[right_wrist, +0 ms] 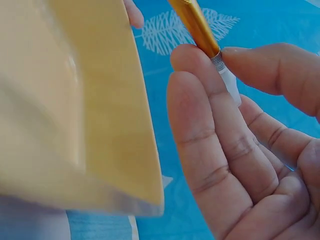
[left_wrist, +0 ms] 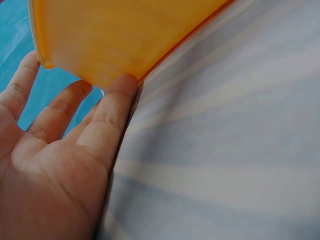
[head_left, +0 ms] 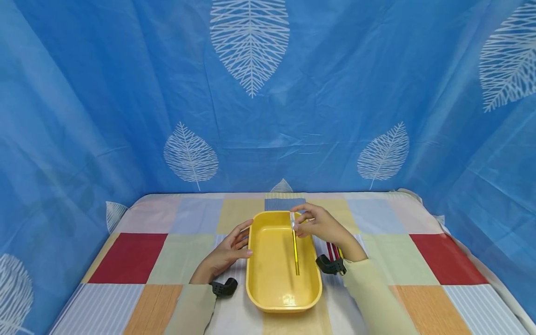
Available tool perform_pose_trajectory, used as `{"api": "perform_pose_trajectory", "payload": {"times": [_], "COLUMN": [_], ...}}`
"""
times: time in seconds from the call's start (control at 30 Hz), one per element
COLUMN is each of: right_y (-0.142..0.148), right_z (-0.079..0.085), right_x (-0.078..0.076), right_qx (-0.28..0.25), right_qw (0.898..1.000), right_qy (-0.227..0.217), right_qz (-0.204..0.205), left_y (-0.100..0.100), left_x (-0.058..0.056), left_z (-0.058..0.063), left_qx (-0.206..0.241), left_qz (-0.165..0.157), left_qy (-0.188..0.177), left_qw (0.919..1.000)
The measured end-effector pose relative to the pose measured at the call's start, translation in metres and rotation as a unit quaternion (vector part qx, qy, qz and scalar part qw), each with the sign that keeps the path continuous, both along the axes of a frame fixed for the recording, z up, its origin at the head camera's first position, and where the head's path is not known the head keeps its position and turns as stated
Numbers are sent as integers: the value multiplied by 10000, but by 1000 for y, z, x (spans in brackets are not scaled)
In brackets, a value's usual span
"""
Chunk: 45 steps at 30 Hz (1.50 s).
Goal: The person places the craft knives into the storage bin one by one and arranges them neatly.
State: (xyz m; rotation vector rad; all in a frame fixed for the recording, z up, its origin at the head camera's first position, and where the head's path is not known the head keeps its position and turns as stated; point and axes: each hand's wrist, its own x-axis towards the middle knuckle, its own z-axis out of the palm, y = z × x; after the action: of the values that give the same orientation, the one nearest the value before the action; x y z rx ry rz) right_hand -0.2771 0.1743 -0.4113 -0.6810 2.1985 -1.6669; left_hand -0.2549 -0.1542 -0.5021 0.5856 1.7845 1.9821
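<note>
Pale sleeves (head_left: 377, 298) lie at four and eight o'clock of a yellow tray (head_left: 270, 279). At nine, the left hand (head_left: 226, 256) touches it, fingers spread; at one, the right hand (head_left: 320, 223) pinches a gold pen (head_left: 295, 251) over it, red pens (head_left: 329, 251) at three.

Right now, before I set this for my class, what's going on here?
A person's right hand pinches a gold pen over the yellow tray. The left hand touches the tray's left side with its fingertips. What look like more pens, red and yellow, lie partly hidden on the cloth, to the right of the tray.
</note>
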Motion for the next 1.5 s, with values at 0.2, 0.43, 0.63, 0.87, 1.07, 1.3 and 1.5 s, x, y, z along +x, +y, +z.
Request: {"api": "perform_pose_trajectory", "payload": {"times": [0.2,0.43,0.63,0.87,1.07,1.3,1.5], "right_y": [-16,-30,-43,-58,-68,-79,-90], "right_z": [-4,-6,-2,-1,-3,-9,-13], "right_x": [-4,-6,-10,-15,-17,-18,-17], "right_qx": [18,398,485,518,517,487,911], "right_qw": [9999,9991,9986,9976,9956,9909,9855], "right_qy": [-109,-12,-196,-439,-729,-1227,-1382], "right_qz": [48,150,70,-96,-265,-251,-364], "left_y": [-2,-1,0,0,1,0,0], "left_x": [0,-1,-1,-2,-2,-3,-3], "left_z": [-1,1,3,0,1,0,0], "left_qx": [25,77,30,145,188,251,234], "left_qz": [-31,-59,30,-57,-52,-127,-99], "left_qy": [1,-26,-90,-84,-103,-44,-65], "left_qw": [10000,9999,10000,9998,9998,9996,9997]}}
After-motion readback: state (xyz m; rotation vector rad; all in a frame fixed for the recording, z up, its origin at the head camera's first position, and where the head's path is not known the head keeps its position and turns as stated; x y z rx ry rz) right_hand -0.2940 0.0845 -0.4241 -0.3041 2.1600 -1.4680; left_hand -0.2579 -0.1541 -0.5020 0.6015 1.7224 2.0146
